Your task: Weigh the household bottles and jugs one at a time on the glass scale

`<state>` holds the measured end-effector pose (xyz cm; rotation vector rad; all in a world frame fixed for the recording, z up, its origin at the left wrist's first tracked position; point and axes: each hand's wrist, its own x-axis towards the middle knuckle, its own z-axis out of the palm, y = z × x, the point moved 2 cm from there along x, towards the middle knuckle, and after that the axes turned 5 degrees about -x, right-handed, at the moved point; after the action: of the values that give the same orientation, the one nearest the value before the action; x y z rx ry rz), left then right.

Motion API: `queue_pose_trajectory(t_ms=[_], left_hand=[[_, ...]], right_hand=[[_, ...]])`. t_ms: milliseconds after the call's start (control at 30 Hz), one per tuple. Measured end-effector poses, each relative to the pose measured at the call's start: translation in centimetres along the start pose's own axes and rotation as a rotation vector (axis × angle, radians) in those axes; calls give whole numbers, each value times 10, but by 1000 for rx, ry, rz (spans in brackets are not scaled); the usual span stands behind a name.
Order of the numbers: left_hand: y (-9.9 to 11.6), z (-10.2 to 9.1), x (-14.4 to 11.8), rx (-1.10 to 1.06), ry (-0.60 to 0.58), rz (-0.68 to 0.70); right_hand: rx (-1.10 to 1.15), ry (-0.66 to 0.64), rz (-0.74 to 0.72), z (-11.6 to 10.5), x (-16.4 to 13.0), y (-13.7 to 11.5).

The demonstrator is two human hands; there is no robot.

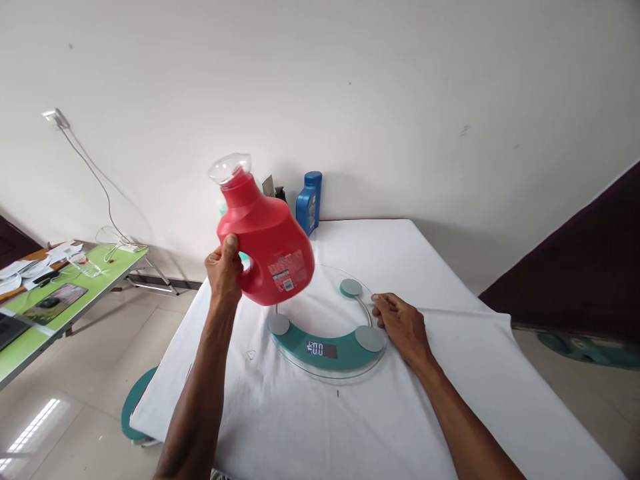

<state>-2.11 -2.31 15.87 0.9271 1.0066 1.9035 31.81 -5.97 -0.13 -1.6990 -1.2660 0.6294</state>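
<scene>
My left hand [225,267] is closed round the handle of a red detergent jug [270,233], which has a clear cap and a small printed label. It holds the jug tilted in the air above a round glass bathroom scale [297,343]. The scale lies on the white-covered table, with a teal band, grey round pads and a lit display that seems to read 0.0. Curled at the scale's right rim, my right hand [403,323] has its thumb and fingers together on the glass edge.
A blue bottle [309,203] stands by the wall at the back of the white cloth [465,373], with other containers partly hidden behind the jug. To the left is a green table [100,283] with papers, a mouse and a cable. A teal stool [135,407] stands below.
</scene>
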Motion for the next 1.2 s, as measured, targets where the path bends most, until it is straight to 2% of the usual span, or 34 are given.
queue_pose_trajectory(t_ms=[167,300,467,667,833,933,1067,1133,1200], left_hand=[[-16,30,-29,8,-125,-49],[-30,43,-42,98,-188,-66],[-49,50,-48,249,-230,-47],[-62,48,-48,213,-236,-56],[-69,43,-42,202,-283,-73],[-68,37,-34,199,-362,-112],[-61,14,-12,264,-454,-26],[-66,-5,0,275,-387,-15],[-80,-28,9,290,-243,-34]], right_hand=[[14,-9,-20,0,0,-1],[32,-13,-35,-1,-2,-5],[47,-18,-44,-2,-3,-7],[41,-34,-36,-3,-3,-7],[15,-37,-29,-4,-3,-7],[17,-36,-28,-4,-4,-7],[7,-30,-17,-4,-4,-7],[-4,-26,0,-4,-4,-7],[-15,-22,15,-4,-3,-6]])
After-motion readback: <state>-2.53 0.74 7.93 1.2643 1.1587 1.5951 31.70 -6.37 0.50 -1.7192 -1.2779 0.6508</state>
